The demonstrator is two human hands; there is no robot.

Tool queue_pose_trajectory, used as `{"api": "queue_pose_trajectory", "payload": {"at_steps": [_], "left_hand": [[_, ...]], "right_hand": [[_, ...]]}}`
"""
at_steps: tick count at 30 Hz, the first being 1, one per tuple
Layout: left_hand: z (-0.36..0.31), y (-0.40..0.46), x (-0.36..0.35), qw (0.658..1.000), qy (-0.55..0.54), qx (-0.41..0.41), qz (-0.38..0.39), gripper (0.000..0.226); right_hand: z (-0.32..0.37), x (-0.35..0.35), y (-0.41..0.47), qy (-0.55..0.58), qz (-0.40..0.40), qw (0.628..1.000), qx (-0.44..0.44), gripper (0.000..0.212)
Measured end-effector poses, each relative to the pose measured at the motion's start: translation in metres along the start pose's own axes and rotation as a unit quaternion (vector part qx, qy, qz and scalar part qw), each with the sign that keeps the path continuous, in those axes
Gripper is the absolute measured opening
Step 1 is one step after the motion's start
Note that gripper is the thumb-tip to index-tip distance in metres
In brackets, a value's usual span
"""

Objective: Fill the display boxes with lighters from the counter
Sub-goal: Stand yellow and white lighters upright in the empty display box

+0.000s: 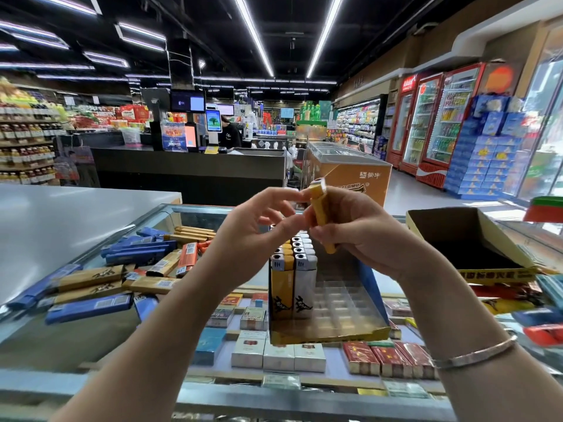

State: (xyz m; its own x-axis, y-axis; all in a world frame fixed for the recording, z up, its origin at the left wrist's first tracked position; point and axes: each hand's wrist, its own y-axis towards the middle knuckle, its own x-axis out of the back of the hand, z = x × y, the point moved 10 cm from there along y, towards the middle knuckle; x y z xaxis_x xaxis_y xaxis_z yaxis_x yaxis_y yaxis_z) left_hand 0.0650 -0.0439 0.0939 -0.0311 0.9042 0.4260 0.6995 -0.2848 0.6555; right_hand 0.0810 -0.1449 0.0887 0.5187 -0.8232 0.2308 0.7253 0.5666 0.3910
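A supermarket interior — black open ceiling (213,41) crossed by long white light strips (254,35). Red drink coolers (435,123) line the right wall; a dark checkout counter (189,169) stands on pale glossy floor (408,190).

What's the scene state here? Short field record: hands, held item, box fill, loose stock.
left hand: fingertips at the top of the yellow lighter
right hand: grips the yellow lighter, upright above the box
display box: two rows of lighters on its left side, clear slots on the right empty
second box: open, no lighters visible inside
loose lighters: blue, tan and orange pile on the glass counter, left of the box
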Motion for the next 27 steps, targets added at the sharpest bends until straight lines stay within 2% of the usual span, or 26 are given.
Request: {"api": "queue_pose_trajectory", "payload": {"at_steps": [3, 6, 12, 16, 17, 19, 21, 22, 24, 26, 27], "left_hand": [[-0.010, -0.001, -0.001, 0.999, 0.022, -0.031, 0.009, 0.039], [-0.013, -0.002, -0.005, 0.999, 0.001, -0.034, 0.029, 0.027], [-0.012, -0.002, -0.005, 0.994, -0.084, -0.009, 0.068, 0.025], [-0.016, 0.000, 0.007, 0.995, -0.098, -0.017, 0.028, 0.013], [-0.016, 0.000, 0.011, 0.994, -0.111, -0.016, 0.018, 0.011], [-0.016, 0.000, 0.017, 0.991, -0.135, -0.011, 0.004, 0.012], [-0.016, -0.002, 0.018, 0.988, -0.153, -0.002, 0.008, 0.017], [-0.015, -0.003, 0.015, 0.988, -0.154, 0.005, 0.019, 0.019], [-0.014, -0.005, 0.006, 0.987, -0.150, 0.019, 0.048, 0.019], [-0.012, -0.007, 0.000, 0.988, -0.135, 0.031, 0.068, 0.017], [-0.010, -0.007, -0.002, 0.989, -0.120, 0.035, 0.076, 0.015]], "right_hand": [[-0.002, -0.014, -0.002, -0.073, 0.038, 0.996, -0.032, 0.040], [-0.004, -0.014, -0.004, -0.110, 0.036, 0.991, -0.060, 0.042], [-0.006, -0.012, -0.004, -0.045, 0.054, 0.995, -0.068, 0.036], [-0.004, -0.017, -0.004, 0.011, 0.088, 0.995, -0.046, 0.016], [-0.003, -0.011, -0.003, 0.007, 0.064, 0.997, -0.037, 0.018], [-0.002, 0.013, 0.002, -0.038, -0.034, 0.999, -0.015, 0.023], [-0.006, 0.042, 0.001, -0.142, -0.148, 0.979, -0.010, 0.018], [-0.012, 0.052, 0.001, -0.204, -0.178, 0.962, -0.024, 0.014], [-0.036, 0.059, 0.001, -0.277, -0.179, 0.940, -0.088, 0.014], [-0.057, 0.060, 0.000, -0.273, -0.180, 0.936, -0.129, 0.020], [-0.058, 0.061, 0.000, -0.277, -0.194, 0.933, -0.123, 0.024]]}}
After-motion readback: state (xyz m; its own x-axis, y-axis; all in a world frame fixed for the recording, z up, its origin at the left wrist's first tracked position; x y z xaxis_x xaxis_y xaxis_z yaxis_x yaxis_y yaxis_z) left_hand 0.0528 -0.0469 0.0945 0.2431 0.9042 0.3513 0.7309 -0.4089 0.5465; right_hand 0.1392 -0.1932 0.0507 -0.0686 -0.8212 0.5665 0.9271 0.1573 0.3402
